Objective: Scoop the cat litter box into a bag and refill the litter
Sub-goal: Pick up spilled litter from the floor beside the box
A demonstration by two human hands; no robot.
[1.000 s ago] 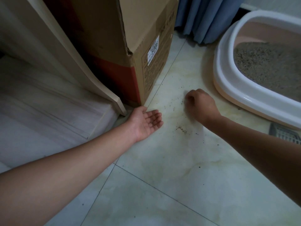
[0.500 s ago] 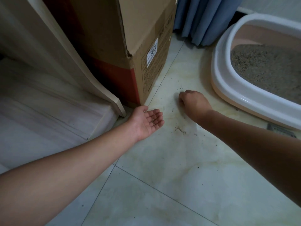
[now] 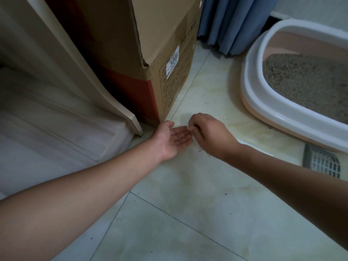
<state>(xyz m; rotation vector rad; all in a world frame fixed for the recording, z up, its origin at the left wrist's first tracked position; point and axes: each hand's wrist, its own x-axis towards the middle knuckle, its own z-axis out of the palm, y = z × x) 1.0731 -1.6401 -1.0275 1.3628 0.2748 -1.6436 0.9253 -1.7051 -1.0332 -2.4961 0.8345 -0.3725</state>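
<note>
My left hand (image 3: 173, 139) lies palm up on the tiled floor by the corner of a cardboard box, with a few litter grains (image 3: 179, 139) resting in the cupped palm. My right hand (image 3: 209, 133) hovers just right of it, fingers pinched together over the left fingertips. What the pinch holds is too small to see. The litter box (image 3: 252, 95), white-rimmed over a pink base, stands at the right and holds grey litter (image 3: 308, 81). Stray grains (image 3: 227, 120) dot the floor between the hands and the litter box.
A tall cardboard box (image 3: 169, 53) with a red band stands straight ahead. A beige board (image 3: 90, 72) leans at its left over a white ledge. Blue curtains (image 3: 231, 21) hang behind. A grey slotted scoop (image 3: 322, 162) lies on the floor under the litter box's near rim.
My right hand has moved left from the spilled grains on the floor to my left palm, fingers now pinched. The left hand has stayed put, palm up.
</note>
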